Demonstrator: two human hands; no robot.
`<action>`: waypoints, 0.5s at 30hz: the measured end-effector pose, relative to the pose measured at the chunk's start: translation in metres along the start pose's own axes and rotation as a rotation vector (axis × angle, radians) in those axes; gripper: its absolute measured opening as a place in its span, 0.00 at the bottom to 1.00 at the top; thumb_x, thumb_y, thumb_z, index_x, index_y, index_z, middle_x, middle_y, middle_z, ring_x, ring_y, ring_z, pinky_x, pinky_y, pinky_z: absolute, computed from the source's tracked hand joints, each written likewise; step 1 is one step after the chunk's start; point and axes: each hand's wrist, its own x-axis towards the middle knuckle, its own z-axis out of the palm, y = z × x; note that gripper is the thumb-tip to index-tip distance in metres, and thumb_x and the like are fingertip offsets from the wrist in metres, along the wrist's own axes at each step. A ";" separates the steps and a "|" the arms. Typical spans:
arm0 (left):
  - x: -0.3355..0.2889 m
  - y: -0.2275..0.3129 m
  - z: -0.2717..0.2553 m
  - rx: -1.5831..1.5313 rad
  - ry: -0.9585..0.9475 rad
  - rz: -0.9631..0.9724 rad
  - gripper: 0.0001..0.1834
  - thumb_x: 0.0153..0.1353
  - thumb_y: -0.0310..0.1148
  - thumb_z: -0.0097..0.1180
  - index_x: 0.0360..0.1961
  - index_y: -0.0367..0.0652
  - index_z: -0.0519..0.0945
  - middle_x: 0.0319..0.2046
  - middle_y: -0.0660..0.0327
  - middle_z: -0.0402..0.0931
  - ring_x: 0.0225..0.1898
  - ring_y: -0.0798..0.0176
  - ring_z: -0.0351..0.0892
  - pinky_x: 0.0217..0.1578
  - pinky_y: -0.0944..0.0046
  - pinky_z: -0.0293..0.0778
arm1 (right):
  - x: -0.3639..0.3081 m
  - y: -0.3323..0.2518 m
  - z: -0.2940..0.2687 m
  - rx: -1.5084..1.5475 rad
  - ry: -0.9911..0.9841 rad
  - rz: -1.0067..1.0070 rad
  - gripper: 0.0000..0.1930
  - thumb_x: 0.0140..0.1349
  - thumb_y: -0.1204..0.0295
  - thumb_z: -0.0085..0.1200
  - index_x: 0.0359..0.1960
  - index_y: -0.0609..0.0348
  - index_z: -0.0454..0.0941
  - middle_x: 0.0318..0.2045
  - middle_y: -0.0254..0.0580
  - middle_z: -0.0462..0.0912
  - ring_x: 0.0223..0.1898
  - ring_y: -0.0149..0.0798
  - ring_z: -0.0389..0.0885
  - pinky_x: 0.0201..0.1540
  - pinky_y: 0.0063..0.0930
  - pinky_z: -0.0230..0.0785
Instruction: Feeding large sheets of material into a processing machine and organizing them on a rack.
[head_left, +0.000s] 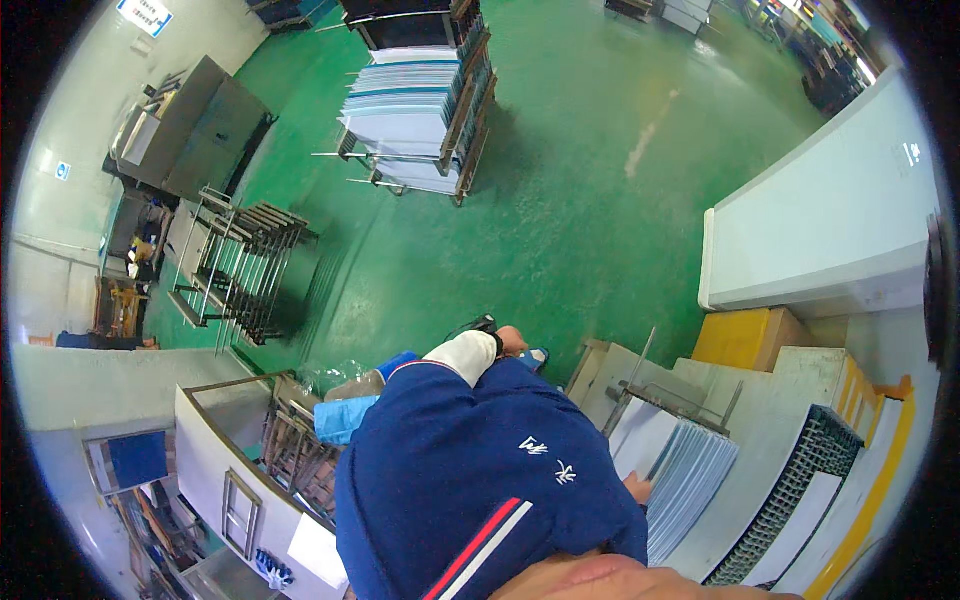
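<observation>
My right hand (638,487) shows only in small part, beside my navy shirt. It lies against the edge of a stack of white and light-blue sheets (690,490) standing in a rack at my right. How its fingers sit on them is hidden. Ahead of my body, past a white sleeve and a dark band at the wrist, a bit of my left hand (512,340) is visible. Its fingers are too small and hidden to read, and nothing can be made out in it. A blue shoe (540,356) shows just beyond that hand.
A tall rack of sheets (410,110) stands ahead on the green floor (580,170). Left are a metal rack (245,265) and a grey cabinet (205,130). A pale panel (250,490) is at near left. Right are a yellow box (735,340) and a large white unit (820,210).
</observation>
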 end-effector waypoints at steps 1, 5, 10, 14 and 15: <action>0.004 0.000 -0.003 -0.040 -0.024 -0.103 0.15 0.48 0.46 0.59 0.20 0.45 0.83 0.21 0.59 0.79 0.25 0.58 0.79 0.25 0.57 0.73 | 0.004 0.000 0.005 -0.029 0.080 -0.017 0.20 0.50 0.62 0.57 0.34 0.73 0.78 0.32 0.65 0.80 0.36 0.63 0.79 0.39 0.51 0.70; -0.004 0.003 -0.001 -0.044 -0.072 -0.005 0.24 0.49 0.53 0.61 0.38 0.44 0.84 0.33 0.57 0.82 0.35 0.60 0.80 0.37 0.60 0.75 | 0.015 0.023 0.021 -0.002 0.190 -0.107 0.20 0.47 0.61 0.59 0.31 0.71 0.79 0.29 0.63 0.80 0.34 0.62 0.79 0.38 0.51 0.71; -0.030 0.021 -0.018 -0.139 -0.218 0.074 0.27 0.51 0.54 0.61 0.44 0.45 0.82 0.38 0.59 0.81 0.41 0.61 0.79 0.42 0.61 0.73 | 0.093 0.158 0.108 0.020 0.171 0.011 0.18 0.43 0.62 0.59 0.24 0.70 0.79 0.26 0.64 0.79 0.31 0.62 0.79 0.35 0.51 0.71; -0.031 0.015 -0.022 -0.073 -0.170 0.153 0.27 0.51 0.54 0.60 0.45 0.43 0.81 0.39 0.58 0.81 0.42 0.60 0.78 0.43 0.60 0.72 | 0.129 0.202 0.153 0.009 0.219 -0.037 0.18 0.41 0.64 0.57 0.26 0.70 0.79 0.24 0.63 0.78 0.29 0.62 0.78 0.34 0.51 0.70; -0.029 0.011 -0.025 -0.034 -0.121 0.139 0.28 0.51 0.54 0.60 0.45 0.42 0.81 0.39 0.56 0.81 0.44 0.58 0.78 0.45 0.59 0.72 | 0.063 0.084 0.089 -0.080 0.204 -0.060 0.18 0.40 0.64 0.57 0.27 0.70 0.78 0.24 0.63 0.78 0.28 0.62 0.78 0.34 0.52 0.70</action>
